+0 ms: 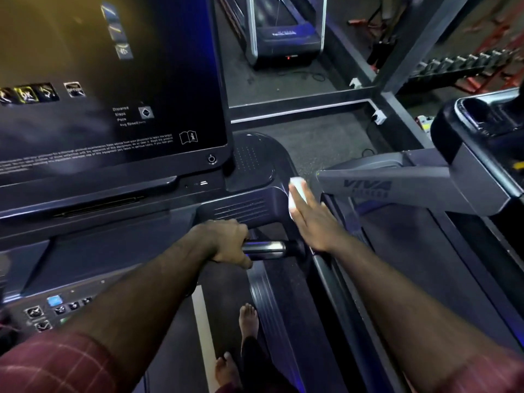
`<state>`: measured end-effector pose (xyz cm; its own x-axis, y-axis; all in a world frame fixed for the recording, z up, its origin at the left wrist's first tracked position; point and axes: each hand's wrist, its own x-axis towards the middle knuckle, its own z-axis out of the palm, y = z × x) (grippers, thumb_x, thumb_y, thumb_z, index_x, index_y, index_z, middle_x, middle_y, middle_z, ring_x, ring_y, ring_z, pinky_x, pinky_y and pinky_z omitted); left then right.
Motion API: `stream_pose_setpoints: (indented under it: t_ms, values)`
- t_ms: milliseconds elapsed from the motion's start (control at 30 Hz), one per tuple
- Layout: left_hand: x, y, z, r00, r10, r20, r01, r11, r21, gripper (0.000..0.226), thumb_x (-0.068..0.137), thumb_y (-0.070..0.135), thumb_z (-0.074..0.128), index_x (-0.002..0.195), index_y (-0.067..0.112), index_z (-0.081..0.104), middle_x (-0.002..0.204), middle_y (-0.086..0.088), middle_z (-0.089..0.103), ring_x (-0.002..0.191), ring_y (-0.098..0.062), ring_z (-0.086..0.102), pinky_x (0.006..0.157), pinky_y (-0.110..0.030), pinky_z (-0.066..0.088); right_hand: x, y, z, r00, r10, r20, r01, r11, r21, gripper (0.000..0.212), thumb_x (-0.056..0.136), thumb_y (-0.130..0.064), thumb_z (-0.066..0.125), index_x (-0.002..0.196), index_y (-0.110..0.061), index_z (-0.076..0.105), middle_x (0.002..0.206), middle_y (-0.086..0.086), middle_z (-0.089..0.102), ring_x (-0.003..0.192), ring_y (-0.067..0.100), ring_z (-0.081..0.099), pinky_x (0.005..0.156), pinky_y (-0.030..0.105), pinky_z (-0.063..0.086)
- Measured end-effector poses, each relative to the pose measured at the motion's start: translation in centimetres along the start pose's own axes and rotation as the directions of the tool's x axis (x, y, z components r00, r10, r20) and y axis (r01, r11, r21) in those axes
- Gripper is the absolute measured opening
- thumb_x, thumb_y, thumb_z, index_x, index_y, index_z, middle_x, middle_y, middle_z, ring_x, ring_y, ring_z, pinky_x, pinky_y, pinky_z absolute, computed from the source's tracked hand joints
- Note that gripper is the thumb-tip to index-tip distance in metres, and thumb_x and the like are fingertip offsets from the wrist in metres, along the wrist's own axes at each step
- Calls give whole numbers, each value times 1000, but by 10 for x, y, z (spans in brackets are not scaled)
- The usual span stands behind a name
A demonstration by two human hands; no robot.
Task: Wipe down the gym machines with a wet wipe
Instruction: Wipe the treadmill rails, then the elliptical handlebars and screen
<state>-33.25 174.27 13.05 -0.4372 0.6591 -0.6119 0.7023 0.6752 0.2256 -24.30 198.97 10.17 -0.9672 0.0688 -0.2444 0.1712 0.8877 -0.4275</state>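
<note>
I stand on a dark treadmill [241,208] with a large black console screen [113,80] at the upper left. My left hand [226,241] grips the chrome handlebar [266,247] that sticks out below the console. My right hand [314,219] lies flat with straight fingers, pressing a white wet wipe [296,191] against the right side of the treadmill's console housing. Only part of the wipe shows past my fingertips.
A second treadmill arm marked VIVA [397,188] reaches in from the right, close to my right hand. A control panel with buttons [56,307] sits lower left. My bare feet [248,321] stand on the belt. Another treadmill [286,32] and a dumbbell rack [465,63] stand farther off.
</note>
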Motion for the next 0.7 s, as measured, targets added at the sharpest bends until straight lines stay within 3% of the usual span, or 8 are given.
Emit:
stream_pose_setpoints:
  t_ms: [100,233,367,533,700]
  values:
    - [-1,0,1,1000,-17,-23,18,999,30,46,72,72,71,95,34,61,81,12,54,82,-17,61,74,-36,52,56,-8,-7,1000,-2,4,2,998,-61,62,112,-43,28,165,-36,-3,174,1,-14,160,29,6,127,56,17]
    - [-4,2,3,996,-44,-75,48,997,56,48,70,74,69,96,36,58,80,14,51,81,-18,58,76,-37,51,76,-8,-14,998,-8,54,16,990,-141,61,110,-48,24,163,-43,-6,174,-1,-15,161,29,6,126,58,16]
    - [-6,7,4,995,-53,-81,59,996,70,51,70,72,71,103,35,61,92,7,56,87,-21,57,77,-37,49,31,-7,-4,999,10,37,-4,985,-172,60,111,-46,25,162,-47,-7,174,-4,-14,161,27,3,128,55,14]
    - [-11,19,9,984,-89,-151,102,991,81,48,76,53,72,114,26,62,114,-3,64,101,-29,66,80,-37,51,-59,-6,30,994,13,-105,-22,996,-86,63,110,-35,35,165,-37,4,175,5,0,158,35,18,123,55,27]
    - [-16,25,13,966,-120,-229,138,988,64,42,78,46,68,114,25,62,113,-3,65,101,-29,66,80,-38,49,-102,-5,44,986,97,-133,-106,992,-63,66,110,-33,36,165,-36,1,175,0,-1,157,29,18,121,58,30]
